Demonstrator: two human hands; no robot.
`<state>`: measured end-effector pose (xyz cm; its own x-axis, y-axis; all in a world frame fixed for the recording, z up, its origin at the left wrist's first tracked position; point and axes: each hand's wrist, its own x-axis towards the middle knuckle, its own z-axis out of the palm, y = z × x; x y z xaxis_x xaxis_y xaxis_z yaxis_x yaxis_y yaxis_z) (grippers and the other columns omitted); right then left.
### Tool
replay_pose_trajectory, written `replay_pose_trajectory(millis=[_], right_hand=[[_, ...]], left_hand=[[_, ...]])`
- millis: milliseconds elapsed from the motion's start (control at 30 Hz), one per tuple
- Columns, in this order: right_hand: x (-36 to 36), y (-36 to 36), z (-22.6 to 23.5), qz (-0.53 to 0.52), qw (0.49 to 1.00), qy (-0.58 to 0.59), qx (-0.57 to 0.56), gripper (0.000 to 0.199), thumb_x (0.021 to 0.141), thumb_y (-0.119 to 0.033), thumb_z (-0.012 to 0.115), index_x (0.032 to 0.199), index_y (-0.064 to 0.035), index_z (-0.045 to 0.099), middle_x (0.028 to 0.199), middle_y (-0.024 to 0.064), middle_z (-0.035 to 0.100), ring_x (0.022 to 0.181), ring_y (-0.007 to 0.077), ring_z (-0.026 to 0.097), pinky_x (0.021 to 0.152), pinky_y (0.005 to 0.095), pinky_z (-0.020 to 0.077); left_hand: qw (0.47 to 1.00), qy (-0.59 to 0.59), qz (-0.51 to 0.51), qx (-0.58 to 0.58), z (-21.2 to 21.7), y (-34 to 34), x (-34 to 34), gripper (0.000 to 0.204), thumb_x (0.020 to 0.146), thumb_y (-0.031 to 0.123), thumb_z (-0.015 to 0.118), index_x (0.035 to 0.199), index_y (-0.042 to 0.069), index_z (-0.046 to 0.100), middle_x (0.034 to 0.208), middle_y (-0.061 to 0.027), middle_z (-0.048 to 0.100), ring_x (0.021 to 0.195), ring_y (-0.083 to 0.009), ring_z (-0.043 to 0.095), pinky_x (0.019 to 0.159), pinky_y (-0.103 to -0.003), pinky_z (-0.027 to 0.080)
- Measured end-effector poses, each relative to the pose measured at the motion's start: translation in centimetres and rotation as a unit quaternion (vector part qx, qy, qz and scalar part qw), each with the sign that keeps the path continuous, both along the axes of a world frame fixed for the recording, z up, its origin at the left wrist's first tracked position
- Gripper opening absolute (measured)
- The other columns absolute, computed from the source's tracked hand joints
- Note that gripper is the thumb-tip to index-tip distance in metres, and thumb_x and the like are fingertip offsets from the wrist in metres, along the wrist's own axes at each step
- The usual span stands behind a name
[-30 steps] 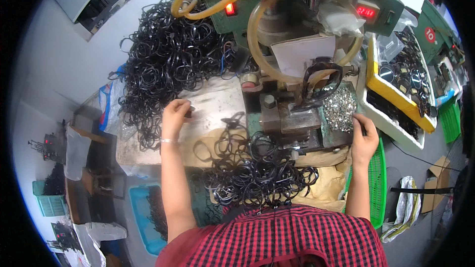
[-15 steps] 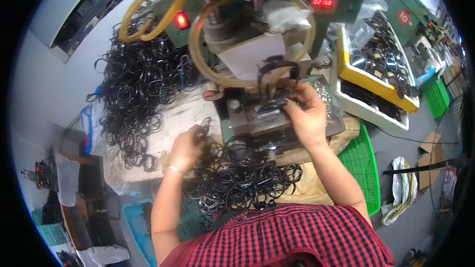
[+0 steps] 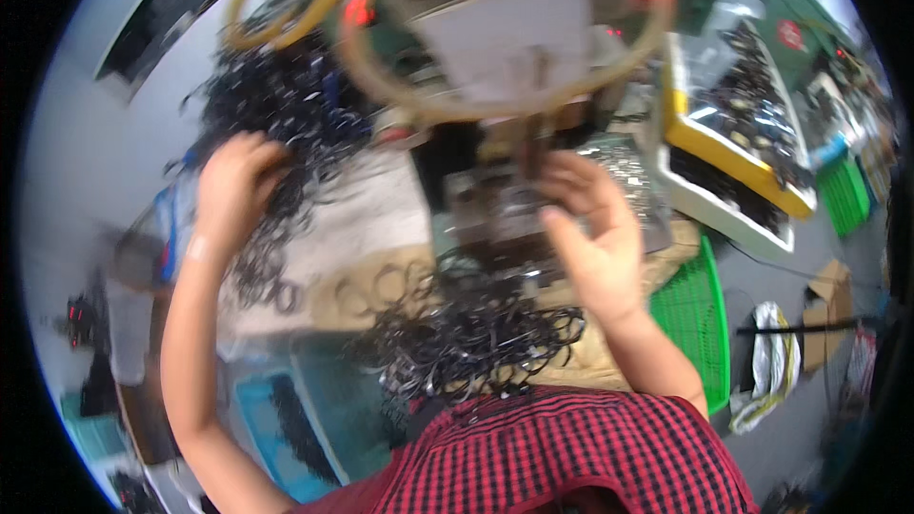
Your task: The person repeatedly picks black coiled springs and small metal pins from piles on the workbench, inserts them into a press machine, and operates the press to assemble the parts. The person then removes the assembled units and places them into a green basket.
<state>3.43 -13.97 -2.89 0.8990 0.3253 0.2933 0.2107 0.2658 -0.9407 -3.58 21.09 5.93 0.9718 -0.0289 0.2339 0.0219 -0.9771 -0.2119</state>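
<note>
Left hand is digging, fingers curled, into the tangled heap of thin black elastic loops; right hand is hovering open and empty, I think. Loops look light and floppy, so pinch single strands.

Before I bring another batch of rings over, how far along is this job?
Done: black rings fill the yellow tray. In hand: the left hand is in the big ring heap, and the right hand is at the machine's fixture. Left: that heap and the loose rings near the lap.
</note>
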Motion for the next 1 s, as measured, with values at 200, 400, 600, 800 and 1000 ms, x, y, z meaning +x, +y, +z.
replay_pose_trajectory(millis=[200,400,600,800,1000], right_hand=[[1.7,-3.5,-3.1,-0.187,0.963,-0.101,-0.166,0.035,0.082,0.001,0.060,0.118,-0.0004,0.061,0.115,0.0107,0.064,0.110,0.0201,0.059,0.099,0.0330,0.0422],[2.8,-12.7,-8.9,-0.311,0.760,-0.229,-0.522,0.026,0.073,-0.010,0.073,0.097,-0.0031,0.065,0.095,0.0136,0.064,0.091,0.0335,0.057,0.084,0.0436,0.0454],[6.0,-8.3,-10.1,-0.326,0.779,-0.295,-0.447,0.011,0.075,-0.010,0.071,0.082,-0.0044,0.064,0.081,0.0124,0.063,0.084,0.0348,0.057,0.076,0.0449,0.0457],[7.7,-7.5,-7.8,-0.330,0.819,-0.244,-0.400,0.007,0.078,-0.012,0.065,0.081,-0.0067,0.061,0.082,0.0113,0.061,0.084,0.0338,0.056,0.073,0.0424,0.0452],[7.8,-7.6,-9.0,-0.332,0.840,-0.187,-0.386,0.013,0.079,-0.012,0.062,0.077,-0.0041,0.053,0.079,0.0129,0.058,0.082,0.0333,0.056,0.070,0.0432,0.0439]], left_hand=[[0.942,-0.124,0.045,-0.308,-0.2,0.9,-0.7,0.015,0.082,0.010,0.070,0.088,-0.002,0.063,0.091,-0.0066,0.063,0.085,-0.0164,0.060,0.078,-0.029,0.048],[0.714,-0.334,-0.057,-0.613,-3.5,-12.8,-5.0,0.025,0.082,-0.008,0.063,0.103,0.003,0.052,0.097,-0.0109,0.066,0.085,-0.0152,0.064,0.077,-0.027,0.051],[0.630,-0.200,-0.214,-0.720,-5.8,-20.3,1.0,0.022,0.084,-0.007,0.066,0.104,-0.002,0.056,0.100,-0.0106,0.067,0.094,-0.0154,0.066,0.083,-0.028,0.053],[0.667,-0.154,-0.153,-0.713,-5.5,-21.2,3.0,0.024,0.085,-0.001,0.069,0.102,0.000,0.053,0.094,-0.0078,0.067,0.090,-0.0133,0.064,0.082,-0.026,0.050],[0.710,-0.195,-0.158,-0.657,-5.6,-21.4,3.9,0.022,0.081,0.002,0.072,0.098,-0.004,0.058,0.085,-0.0065,0.066,0.077,-0.0087,0.062,0.071,-0.023,0.049]])
